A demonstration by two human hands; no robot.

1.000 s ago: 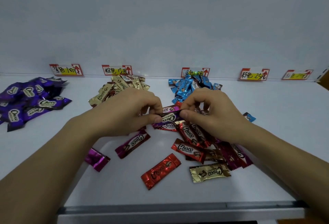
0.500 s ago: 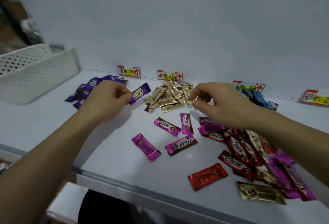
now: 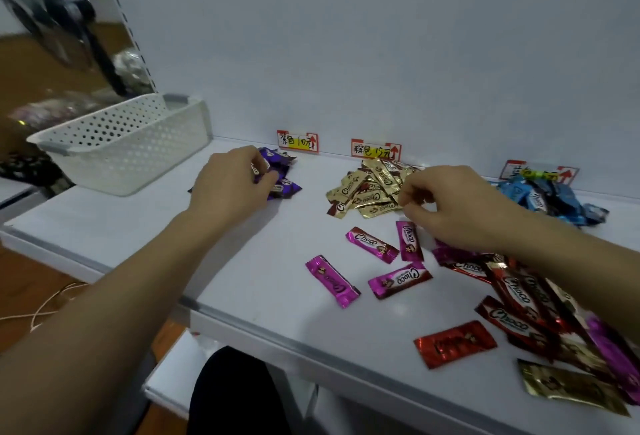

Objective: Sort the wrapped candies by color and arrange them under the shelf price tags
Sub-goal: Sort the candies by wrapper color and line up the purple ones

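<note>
left hand [image 3: 228, 185] fingers pinching purple candy [image 3: 275, 168], right hand [image 3: 453, 209] fingers curled, empty

On the shelf [image 3: 242, 261] the basket [image 3: 131, 154] stands far left; right of it, along the back wall, lie the left pile [image 3: 284, 185] under the first price tag [image 3: 298, 141], the middle pile [image 3: 367, 192] under the second price tag [image 3: 375, 149], and the right pile [image 3: 554, 199] under the third price tag [image 3: 538, 173]. Four loose candies [image 3: 372, 244] lie before the middle pile, with the unsorted heap [image 3: 519, 299] to their right. The left hand [image 3: 232, 182] lies on the left pile; the right hand [image 3: 457, 209] is just before the middle pile.
</note>
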